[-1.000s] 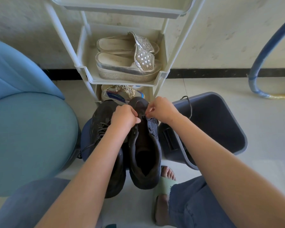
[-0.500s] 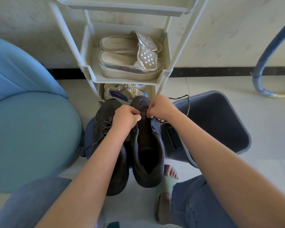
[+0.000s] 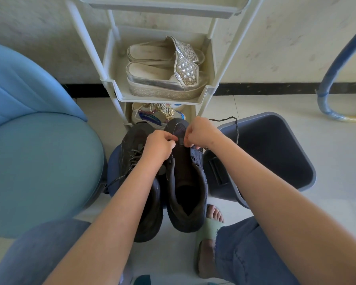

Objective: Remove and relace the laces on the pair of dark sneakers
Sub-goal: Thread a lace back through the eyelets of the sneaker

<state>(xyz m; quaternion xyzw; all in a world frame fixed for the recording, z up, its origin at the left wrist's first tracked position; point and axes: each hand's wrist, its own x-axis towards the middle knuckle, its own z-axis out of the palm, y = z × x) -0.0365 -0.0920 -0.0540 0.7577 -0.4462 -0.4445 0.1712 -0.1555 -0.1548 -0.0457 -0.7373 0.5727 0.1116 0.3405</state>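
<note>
Sneakers [image 3: 162, 221] side by side before rack [image 3: 210, 90], toes toward it, between chair [image 3: 39, 161] and bin [image 3: 275, 151]. Left sneaker [image 3: 131, 149] laced. Right sneaker [image 3: 185, 177] open, tongue bare. Right hand [image 3: 200, 133] pinches lace [image 3: 235, 128] at front eyelets, loose end looping over bin rim. Left hand [image 3: 159, 146] fisted just beside; what it grips, cannot tell.

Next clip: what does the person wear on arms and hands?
Nothing shows: left hand and right hand are ungloved, no rings or watch visible, forearms bare with no sleeve in frame. Lower down: blue jeans and a pale green slide sandal.
</note>
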